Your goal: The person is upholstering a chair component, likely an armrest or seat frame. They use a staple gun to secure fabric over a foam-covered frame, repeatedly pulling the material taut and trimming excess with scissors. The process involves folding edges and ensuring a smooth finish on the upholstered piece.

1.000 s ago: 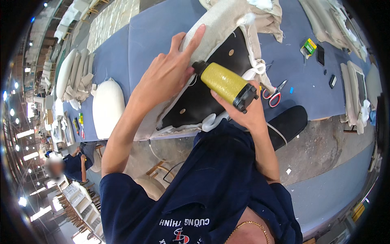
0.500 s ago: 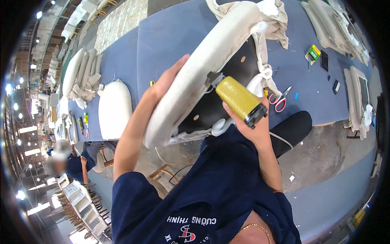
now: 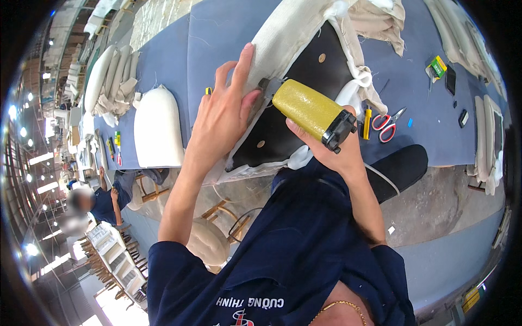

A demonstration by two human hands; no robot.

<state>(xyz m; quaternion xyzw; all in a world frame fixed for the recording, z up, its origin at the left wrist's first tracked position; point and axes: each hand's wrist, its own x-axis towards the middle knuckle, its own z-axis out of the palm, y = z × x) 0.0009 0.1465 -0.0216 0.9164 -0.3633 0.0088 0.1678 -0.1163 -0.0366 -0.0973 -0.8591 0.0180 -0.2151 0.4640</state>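
A padded upholstery panel (image 3: pixel 272 46), covered in beige fabric with a black backing (image 3: pixel 304 81), leans toward me at the table's near side. My right hand (image 3: pixel 331 155) grips a yellow staple gun (image 3: pixel 307 106) over the backing. The gun's dark nose points left at the fabric along the panel's edge. My left hand (image 3: pixel 220 117) lies on the padded side just beside that nose, fingers spread and thumb toward the edge. White padding (image 3: pixel 359 81) and loose beige cloth (image 3: pixel 375 24) show along the panel's right side.
Right of the panel on the blue-grey table (image 3: pixel 391 81) lie red-handled scissors (image 3: pixel 387 127), a yellow cutter knife (image 3: pixel 367 122), a small green-yellow box (image 3: pixel 436 68) and a phone (image 3: pixel 450 80). A cream cushion (image 3: pixel 159 127) stands to the left. Another person (image 3: pixel 106 204) is at far left.
My left hand has slid from the panel's outer side to its edge by the gun's nose, fingers spreading. The staple gun has shifted slightly left and up, and the panel now lies flatter.
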